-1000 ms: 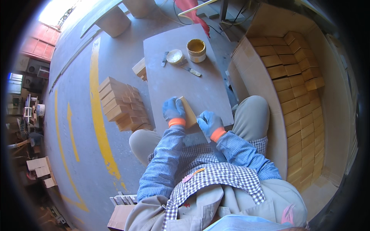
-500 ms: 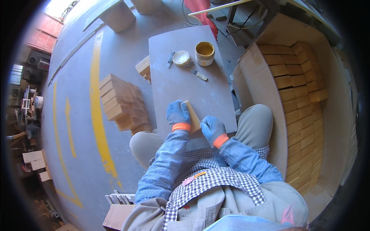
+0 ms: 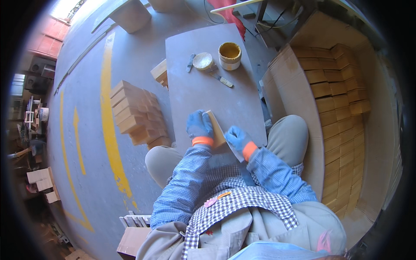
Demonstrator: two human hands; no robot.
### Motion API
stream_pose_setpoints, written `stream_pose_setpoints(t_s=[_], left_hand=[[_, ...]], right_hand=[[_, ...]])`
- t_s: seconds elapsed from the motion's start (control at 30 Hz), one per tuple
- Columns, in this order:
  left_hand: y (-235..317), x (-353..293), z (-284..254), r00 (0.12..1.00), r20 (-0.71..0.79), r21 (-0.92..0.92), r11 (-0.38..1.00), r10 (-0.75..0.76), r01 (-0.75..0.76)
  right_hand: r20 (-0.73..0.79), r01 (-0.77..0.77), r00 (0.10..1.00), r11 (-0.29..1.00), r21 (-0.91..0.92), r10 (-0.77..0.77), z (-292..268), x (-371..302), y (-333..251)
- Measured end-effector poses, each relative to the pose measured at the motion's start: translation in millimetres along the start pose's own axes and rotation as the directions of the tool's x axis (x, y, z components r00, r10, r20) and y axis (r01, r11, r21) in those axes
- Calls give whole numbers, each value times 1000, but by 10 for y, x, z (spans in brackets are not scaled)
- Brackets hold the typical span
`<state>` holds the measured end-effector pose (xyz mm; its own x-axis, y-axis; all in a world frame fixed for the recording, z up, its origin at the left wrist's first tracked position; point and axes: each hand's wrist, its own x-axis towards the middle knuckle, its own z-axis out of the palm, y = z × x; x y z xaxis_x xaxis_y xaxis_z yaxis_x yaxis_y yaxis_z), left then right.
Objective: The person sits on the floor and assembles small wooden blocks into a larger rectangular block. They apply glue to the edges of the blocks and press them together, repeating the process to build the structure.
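Note:
My left hand [image 3: 199, 124], in a blue glove with an orange cuff, is closed around the left side of a light wooden block [image 3: 214, 131]. The block stands on the near part of a grey table board, tilted a little. At its right side my right hand [image 3: 238, 138], gloved alike, is curled shut. A thin pale strip [image 3: 236, 154] runs along the block's right edge and shows below my right fingers. Whether it is a sheet or part of the block I cannot tell, and what the right fingers grip is hidden.
On the grey board [image 3: 186, 91] stand an open tin of yellow-brown paste [image 3: 229, 56] and a tub of white paste [image 3: 203, 61]. Two putty knives lie nearby, one a smeared knife [image 3: 223, 80]. Stacked wooden blocks [image 3: 136, 112] are left; a carton [image 3: 288, 82] of blocks is right.
My right hand has shifted slightly left and up along the block, and the pale strip now shows below it. My left hand keeps its hold.

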<state>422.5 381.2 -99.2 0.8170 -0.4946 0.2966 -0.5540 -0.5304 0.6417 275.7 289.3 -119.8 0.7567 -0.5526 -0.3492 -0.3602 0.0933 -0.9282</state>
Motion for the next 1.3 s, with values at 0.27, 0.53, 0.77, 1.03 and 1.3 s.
stream_pose_setpoints(t_s=[0.27,0.53,0.77,1.03,1.3], left_hand=[[-39,54,-25,998,4,3,998,60,-60],[-134,-143,32,947,-52,-354,893,-317,279],[-127,-585,-380,947,-34,-179,934,-318,308],[271,-53,-459,947,112,275,906,302,-321],[292,-44,-403,963,163,307,917,213,-255]], right_hand=[[-16,126,992,992,24,-125,122,766,-83],[-44,79,996,997,0,-79,10,-590,90],[-81,64,995,982,176,-50,-133,7,21],[-188,67,980,998,3,-65,-177,-23,-193],[-100,112,985,955,-273,-144,-156,57,-348]])
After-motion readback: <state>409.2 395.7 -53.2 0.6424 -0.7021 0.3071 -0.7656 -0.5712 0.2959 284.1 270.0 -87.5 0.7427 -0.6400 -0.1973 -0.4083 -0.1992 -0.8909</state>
